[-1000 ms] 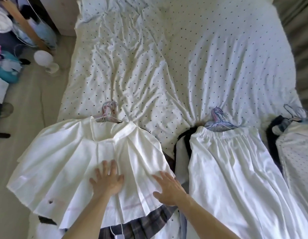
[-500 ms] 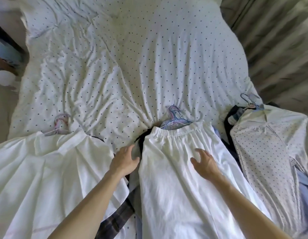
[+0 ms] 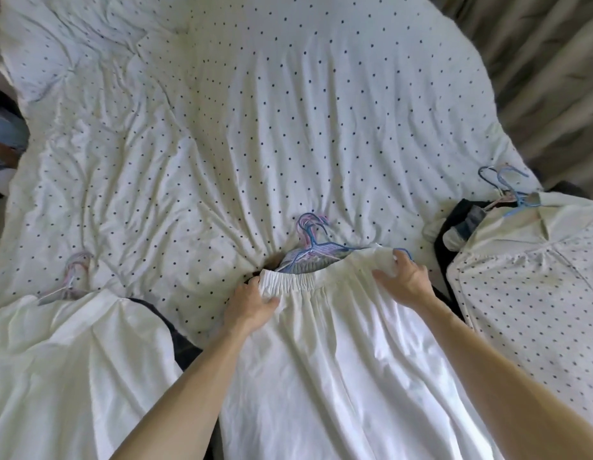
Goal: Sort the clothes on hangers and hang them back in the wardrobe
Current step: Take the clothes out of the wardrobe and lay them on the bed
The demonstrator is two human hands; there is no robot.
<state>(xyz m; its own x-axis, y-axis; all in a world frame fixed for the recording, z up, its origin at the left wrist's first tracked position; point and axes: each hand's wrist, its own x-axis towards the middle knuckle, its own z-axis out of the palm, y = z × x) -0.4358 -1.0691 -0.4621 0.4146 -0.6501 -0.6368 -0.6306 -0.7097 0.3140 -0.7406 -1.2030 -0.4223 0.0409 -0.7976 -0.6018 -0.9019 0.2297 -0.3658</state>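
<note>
From my remote seat I see both hands on the white skirt (image 3: 321, 360), which lies in the middle of three piles along the near edge of the bed. My left hand (image 3: 252, 303) grips the left end of the elastic waistband, fingers curled over its edge and thumb lying on top of the fabric. My right hand (image 3: 404, 280) holds the right end of the same waistband, fingers bent round a bunch of cloth. Blue and pink hangers (image 3: 311, 240) stick out from under the waistband, their hooks resting on the polka-dot duvet (image 3: 255, 127). Dark fabric shows beneath the skirt at both sides. To the left, apart from this pile, lies another white garment (image 3: 72, 360) with a pale hanger (image 3: 72, 277) at its top. To the right sits a dotted white shirt (image 3: 537, 277) on top of darker clothes, with blue hanger hooks (image 3: 504, 187) near the corner of the bed. A curtain (image 3: 537, 61) hangs beyond the far right side.
</note>
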